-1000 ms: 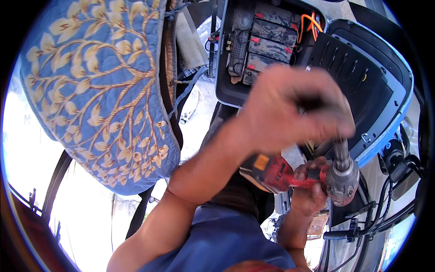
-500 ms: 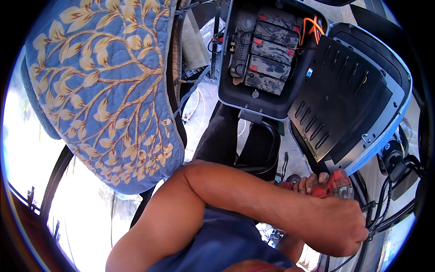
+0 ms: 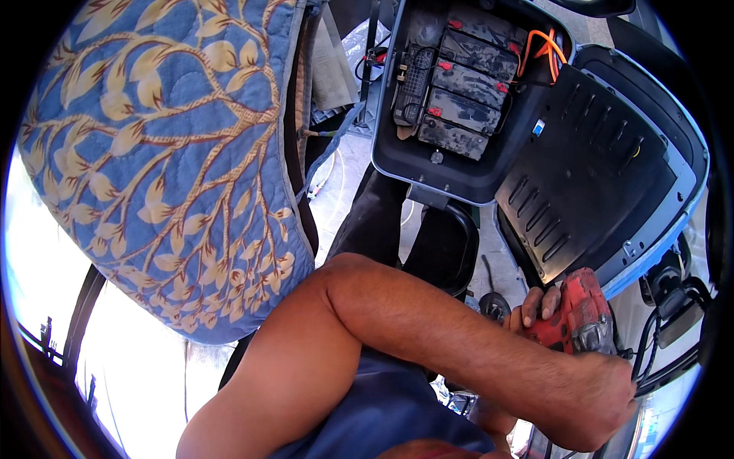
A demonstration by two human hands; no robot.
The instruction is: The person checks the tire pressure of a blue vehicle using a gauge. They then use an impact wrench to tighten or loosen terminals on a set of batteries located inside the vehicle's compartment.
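Observation:
My left forearm reaches across my body to the right, ending in my left hand (image 3: 595, 405), which is curled closed with its back toward me. What its fingers hold, if anything, is hidden. Just above it is a red and black cordless power drill (image 3: 575, 315), its dark grey front end close to that hand. My right hand (image 3: 540, 307) is wrapped round the drill from the far side. Only some of its fingers show on the red body; the right forearm is mostly covered by the left one.
Ahead, an open black box (image 3: 436, 174) holds several dusty batteries (image 3: 462, 109) with red terminal caps and orange cables (image 3: 544, 47). Its hinged lid (image 3: 585, 176) lies open to the right. A blue leaf-patterned quilted cover (image 3: 176, 168) fills the left. Black cables (image 3: 650, 329) run at the right.
The drill and both hands sit slightly further right, and the drill looks larger and tilted more upright. The whole view has shifted a little. Both hands keep the same hold.

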